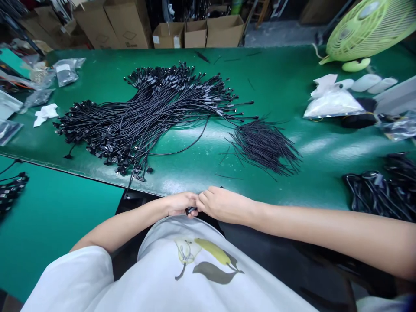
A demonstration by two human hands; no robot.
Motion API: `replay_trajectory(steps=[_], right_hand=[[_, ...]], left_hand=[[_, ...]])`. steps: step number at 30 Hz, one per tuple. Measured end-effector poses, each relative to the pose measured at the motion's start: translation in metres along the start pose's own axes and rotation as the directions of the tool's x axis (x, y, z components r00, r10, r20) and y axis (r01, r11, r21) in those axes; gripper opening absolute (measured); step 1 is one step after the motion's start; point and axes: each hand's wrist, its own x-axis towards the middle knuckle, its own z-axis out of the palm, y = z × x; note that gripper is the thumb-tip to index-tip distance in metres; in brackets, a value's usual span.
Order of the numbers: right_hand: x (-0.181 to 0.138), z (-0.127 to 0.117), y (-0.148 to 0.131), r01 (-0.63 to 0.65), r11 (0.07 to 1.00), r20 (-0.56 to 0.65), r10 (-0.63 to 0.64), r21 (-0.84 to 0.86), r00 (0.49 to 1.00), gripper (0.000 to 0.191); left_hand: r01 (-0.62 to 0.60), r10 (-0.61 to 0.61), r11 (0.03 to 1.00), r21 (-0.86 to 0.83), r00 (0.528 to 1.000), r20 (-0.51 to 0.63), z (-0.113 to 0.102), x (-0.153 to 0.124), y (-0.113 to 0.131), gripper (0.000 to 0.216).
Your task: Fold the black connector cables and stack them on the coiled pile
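Close to my body, at the table's front edge, my two hands meet. My left hand (180,203) is curled around a black cable (191,210), of which only a short dark piece shows below the fingers. Against it presses my right hand (221,204), its fingers pinched together; whatever they grip is hidden. Beyond them lies a large pile of black cables (143,112) with connectors at both ends. Right of that pile is a heap of thin black ties (268,145), some scattered loose around it.
On the green table (182,173), bundled black cables (373,193) lie at the right. A plastic bag of white material (334,104) and a green fan (367,30) stand farther back. Bagged parts (66,71) lie at left. Cardboard boxes (224,31) line the far side.
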Motion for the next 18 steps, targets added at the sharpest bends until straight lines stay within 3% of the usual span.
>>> replay_trajectory(steps=[6,9,12,15,17,18], right_hand=[[0.003,-0.001,-0.004,0.009,0.997,0.000,-0.009,-0.083,1.000,0.017],[0.007,0.004,-0.004,-0.090,0.994,-0.058,0.086,-0.059,0.995,0.022],[0.014,0.013,0.005,-0.237,0.966,-0.042,0.243,0.101,0.969,0.021],[0.025,0.023,0.018,-0.456,0.803,0.037,0.480,0.384,0.876,0.019],[0.034,0.029,0.023,-0.525,0.574,0.030,0.657,0.628,0.754,0.024],[0.039,0.032,0.022,-0.490,0.434,0.017,0.736,0.756,0.677,0.027]], left_hand=[[-0.005,0.004,1.000,-0.025,0.999,-0.051,0.006,-0.003,0.001,0.030],[-0.053,0.043,0.996,-0.079,0.992,-0.118,0.011,-0.005,0.003,0.017],[-0.166,0.134,0.976,-0.144,0.969,-0.207,0.012,-0.004,0.008,0.007],[-0.409,0.338,0.902,-0.137,0.868,-0.363,0.009,0.001,0.016,0.006],[-0.561,0.455,0.817,-0.133,0.769,-0.449,0.005,0.005,0.023,0.015],[-0.606,0.493,0.785,-0.126,0.735,-0.465,0.001,0.005,0.026,0.021]])
